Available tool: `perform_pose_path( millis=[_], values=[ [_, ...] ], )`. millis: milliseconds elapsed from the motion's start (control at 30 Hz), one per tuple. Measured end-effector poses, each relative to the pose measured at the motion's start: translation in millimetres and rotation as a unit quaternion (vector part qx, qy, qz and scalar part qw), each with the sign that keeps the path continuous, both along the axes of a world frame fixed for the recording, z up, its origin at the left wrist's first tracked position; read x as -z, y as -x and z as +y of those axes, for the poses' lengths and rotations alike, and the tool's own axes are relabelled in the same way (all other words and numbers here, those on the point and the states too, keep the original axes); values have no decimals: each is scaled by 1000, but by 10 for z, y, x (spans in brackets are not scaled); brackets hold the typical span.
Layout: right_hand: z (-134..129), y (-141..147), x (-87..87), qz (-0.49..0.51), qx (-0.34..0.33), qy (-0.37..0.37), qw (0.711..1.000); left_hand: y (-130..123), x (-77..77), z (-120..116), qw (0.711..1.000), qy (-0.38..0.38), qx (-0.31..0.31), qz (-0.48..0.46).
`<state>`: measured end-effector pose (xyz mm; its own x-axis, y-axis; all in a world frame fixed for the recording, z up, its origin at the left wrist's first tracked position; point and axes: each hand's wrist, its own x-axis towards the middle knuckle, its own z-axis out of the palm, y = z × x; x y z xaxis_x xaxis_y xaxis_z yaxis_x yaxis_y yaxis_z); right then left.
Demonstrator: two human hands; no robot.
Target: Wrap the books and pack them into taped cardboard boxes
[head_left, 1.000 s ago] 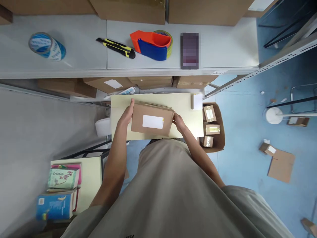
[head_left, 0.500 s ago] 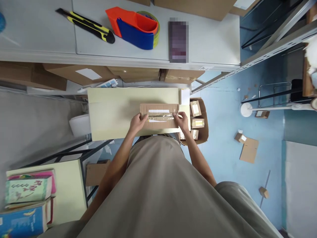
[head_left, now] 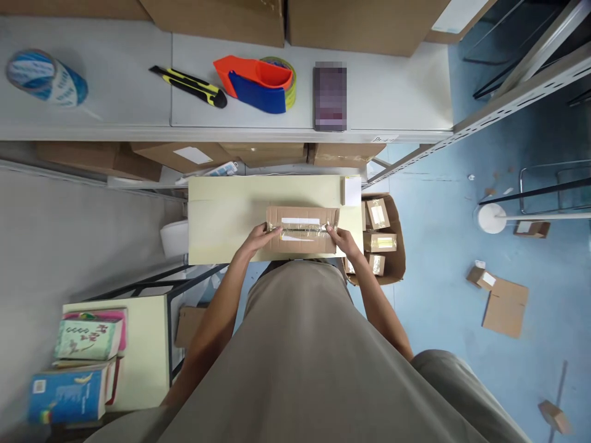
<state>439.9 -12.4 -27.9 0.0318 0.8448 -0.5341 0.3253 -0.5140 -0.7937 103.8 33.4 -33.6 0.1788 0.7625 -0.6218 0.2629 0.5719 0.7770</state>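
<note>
1. Gripping opposite ends of a brown taped carton (head_left: 302, 247), fingers curled and thumbs on top near the tape seam: left hand (head_left: 262, 238) at the left end, right hand (head_left: 344, 240) at the right.
2. Between the hands, the carton over the near edge of a pale yellow tabletop (head_left: 221, 215); resting or lifted, impossible to tell.
3. Beyond the right hand, a small white box (head_left: 352, 191) at the table's far right corner.
4. Just right of that hand, beside the table, a large open carton (head_left: 399, 252) with small taped parcels (head_left: 380, 242) inside.
5. Ahead of both hands, a grey shelf (head_left: 392, 92) bearing a yellow-black cutter (head_left: 189, 86), a red-blue tape dispenser (head_left: 258, 86) and, farther left, a blue-white roll (head_left: 46, 77).
6. Behind and left of the left hand, a second pale table (head_left: 145, 351) with stacked books (head_left: 87, 338).
7. Well right of the right hand, a blue floor (head_left: 429, 320) with flat cardboard (head_left: 505, 307), a small box (head_left: 481, 278) touching it, and a round white base (head_left: 491, 219).
</note>
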Motion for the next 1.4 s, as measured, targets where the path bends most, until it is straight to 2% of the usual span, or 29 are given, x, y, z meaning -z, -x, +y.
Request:
perform_pose_path(
  millis=[100,200,300,433,500,600,700,767,833,933,1000,1067,1133,1267,1400],
  values=[
    [-113,-116,-68,92,-6,-46,995,38,-65,-104,999,-34,2,9],
    [-84,-235,-61,129,-13,-88,988,47,-34,-121,995,-89,-21,49],
    [62,-307,69,94,-17,-106,990,-18,110,-75,982,-139,-67,105],
    [227,-309,364,81,-24,-127,988,-174,395,-61,965,-172,-116,160],
    [244,-289,506,75,-34,-131,988,-246,542,-97,962,-163,-130,177],
    [203,-280,652,25,-71,-97,992,-317,714,-174,962,-121,-146,195],
    [163,-356,698,-76,-152,-53,984,-309,765,-238,966,-86,-145,195],
    [194,-473,682,-147,-204,-54,966,-252,727,-265,967,-90,-130,198],
    [306,-638,652,-205,-224,-77,950,-176,653,-280,959,-118,-122,225],
    [644,-930,630,-277,-206,-119,931,-129,503,-250,927,-195,-124,297],
    [950,-1104,653,-313,-199,-133,919,-210,382,-180,900,-256,-117,332],
    [1272,-1223,705,-332,-205,-136,911,-401,242,-76,880,-306,-103,348],
    [1563,-1276,774,-334,-219,-138,906,-680,92,33,877,-326,-85,343],
    [1960,-1263,902,-331,-234,-135,904,-1318,-160,136,906,-315,-22,280],
    [2122,-1264,988,-324,-243,-137,904,-1744,-259,56,920,-306,38,242]
  ],
)
